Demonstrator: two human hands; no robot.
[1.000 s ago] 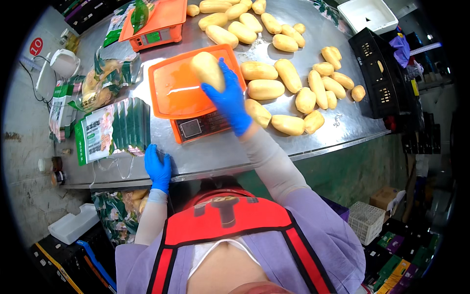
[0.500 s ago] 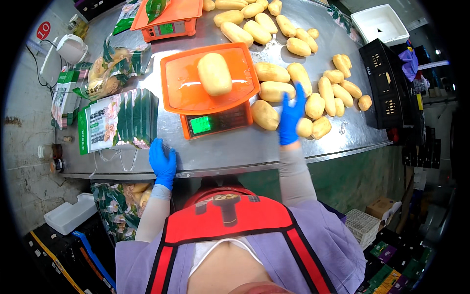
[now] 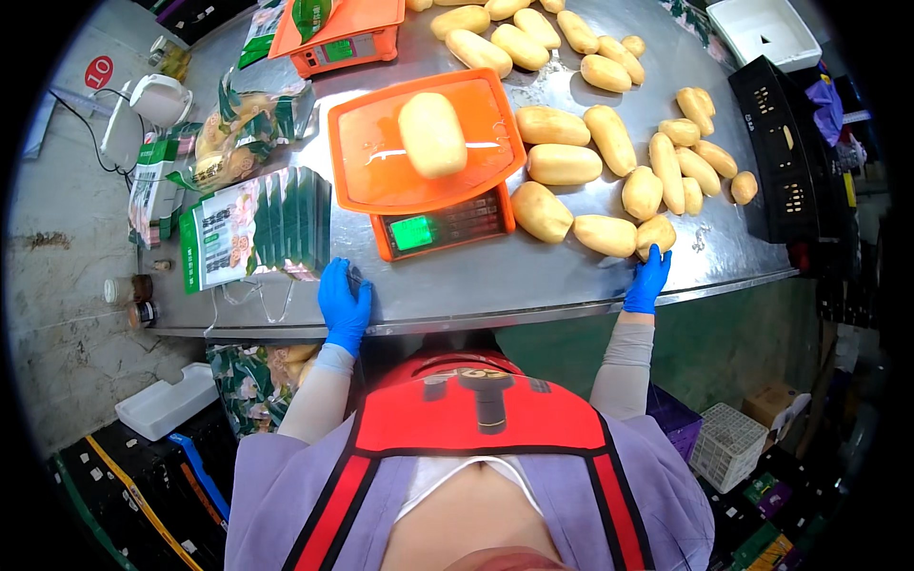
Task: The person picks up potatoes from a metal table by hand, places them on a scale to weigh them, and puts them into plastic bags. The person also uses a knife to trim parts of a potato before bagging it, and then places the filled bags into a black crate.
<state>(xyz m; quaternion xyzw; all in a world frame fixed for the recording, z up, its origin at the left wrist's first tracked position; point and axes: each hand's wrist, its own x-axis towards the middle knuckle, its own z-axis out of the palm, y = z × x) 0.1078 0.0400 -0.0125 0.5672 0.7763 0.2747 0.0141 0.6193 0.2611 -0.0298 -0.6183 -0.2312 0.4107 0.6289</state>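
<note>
My left hand [image 3: 345,306], in a blue glove, rests on the table's near edge beside a stack of green printed bags [image 3: 255,228]. Its fingers lie stretched, holding nothing visible. My gloved right hand [image 3: 648,280] has its fingertips against the near end of a pale yellow lotus root section [image 3: 655,234]; the fingers are extended rather than wrapped round it. Another lotus root section [image 3: 606,235] lies just left of that one. On the orange tray [image 3: 357,176] of a scale, one thick section [image 3: 433,135] sits alone. The scale's display [image 3: 412,232] glows green.
Several more lotus root sections [image 3: 564,164] spread over the metal table [image 3: 457,295]. A second orange scale [image 3: 341,43] stands far left, near filled bags [image 3: 238,143]. A black crate [image 3: 773,157] and a white bin [image 3: 764,36] line the right side. Filled bags [image 3: 249,385] sit below the front edge.
My right hand has moved right and nearer, from above the lotus root sections to the near end of one. My left hand stays at the table edge. The whole view has shifted slightly.
</note>
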